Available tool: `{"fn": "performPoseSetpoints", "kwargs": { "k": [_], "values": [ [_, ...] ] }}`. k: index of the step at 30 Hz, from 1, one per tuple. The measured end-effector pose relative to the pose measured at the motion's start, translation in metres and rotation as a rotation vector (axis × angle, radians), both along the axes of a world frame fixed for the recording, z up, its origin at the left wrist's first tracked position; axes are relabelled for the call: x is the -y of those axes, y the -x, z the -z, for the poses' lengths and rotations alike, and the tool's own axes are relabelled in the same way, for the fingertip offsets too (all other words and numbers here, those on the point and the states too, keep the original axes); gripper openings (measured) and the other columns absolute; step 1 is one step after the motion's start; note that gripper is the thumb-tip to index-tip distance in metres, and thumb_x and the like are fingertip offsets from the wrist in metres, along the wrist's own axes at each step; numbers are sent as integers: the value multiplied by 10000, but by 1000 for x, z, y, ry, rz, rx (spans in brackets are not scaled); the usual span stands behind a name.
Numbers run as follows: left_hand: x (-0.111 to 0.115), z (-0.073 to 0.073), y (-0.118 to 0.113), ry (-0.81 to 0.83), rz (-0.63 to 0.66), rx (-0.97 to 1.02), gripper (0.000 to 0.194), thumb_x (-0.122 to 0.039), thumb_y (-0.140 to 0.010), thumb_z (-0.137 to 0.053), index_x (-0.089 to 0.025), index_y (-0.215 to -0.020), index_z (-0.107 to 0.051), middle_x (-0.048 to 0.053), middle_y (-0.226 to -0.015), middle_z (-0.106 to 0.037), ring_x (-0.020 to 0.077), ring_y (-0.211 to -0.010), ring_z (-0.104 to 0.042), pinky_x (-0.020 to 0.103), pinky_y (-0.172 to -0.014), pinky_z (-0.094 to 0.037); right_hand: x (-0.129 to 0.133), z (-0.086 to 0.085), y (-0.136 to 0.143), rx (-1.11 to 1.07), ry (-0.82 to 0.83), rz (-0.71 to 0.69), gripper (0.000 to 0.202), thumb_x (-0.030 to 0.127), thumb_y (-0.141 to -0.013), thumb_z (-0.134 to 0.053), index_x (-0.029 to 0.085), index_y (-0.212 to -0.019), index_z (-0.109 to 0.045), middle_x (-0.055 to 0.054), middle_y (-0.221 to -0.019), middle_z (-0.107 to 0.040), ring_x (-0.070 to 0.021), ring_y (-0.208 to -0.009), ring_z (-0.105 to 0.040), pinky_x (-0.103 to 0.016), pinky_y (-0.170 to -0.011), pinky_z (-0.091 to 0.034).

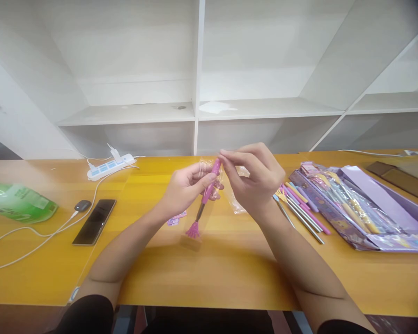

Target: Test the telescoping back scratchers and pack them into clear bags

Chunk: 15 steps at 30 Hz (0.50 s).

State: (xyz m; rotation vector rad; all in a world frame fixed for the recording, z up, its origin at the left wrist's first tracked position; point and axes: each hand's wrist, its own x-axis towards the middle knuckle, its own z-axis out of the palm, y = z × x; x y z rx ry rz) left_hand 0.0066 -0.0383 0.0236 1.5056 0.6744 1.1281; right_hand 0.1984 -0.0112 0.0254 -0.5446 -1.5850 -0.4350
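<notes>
Gripping a slim pink-handled stick with a dark metal shaft and a small pink hand-shaped end, the left hand has its thumb and fingers closed around the handle, above the wooden yellow-brown table. The stick slants, its hand-shaped end low and nearest the person, inside what looks like a clear plastic sleeve. At the handle's top, the right hand brings thumb and index fingertips together; whether they pinch handle or film, I cannot tell. Small purple-and-white printed pieces lie near the left wrist. Beside the right wrist are loose silver, pink and purple rods, then an open purple patterned box containing clear-wrapped yellow-handled sticks. Leftward lies a flat black phone.
</notes>
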Motion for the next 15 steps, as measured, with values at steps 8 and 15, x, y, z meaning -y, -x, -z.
{"fn": "performPoseSetpoints", "kwargs": {
  "k": [8, 15],
  "values": [
    [-2, -6, 5, -67, -42, 19, 375, -523, -1003, -783, -178, -1146, -752, 39, -829, -785, 157, -629, -752, 274, -637, -629, -16, 13, -11, 247, -191, 95, 545, 98, -957, -778, 392, -1411, -714, -11, -1046, -808, -167, -848, -714, -325, -710, -553],
    [4, -14, 9, -160, -100, -18, 340, -521, -1021, -757, -182, -1013, -737, 9, -717, -740, 134, -582, -699, 260, -641, -607, -9, 3, -16, 338, -133, 95, 425, 308, -983, -812, 452, -1374, -727, -3, -1125, -794, -177, -880, -703, -372, -806, -497]
  ]
}}
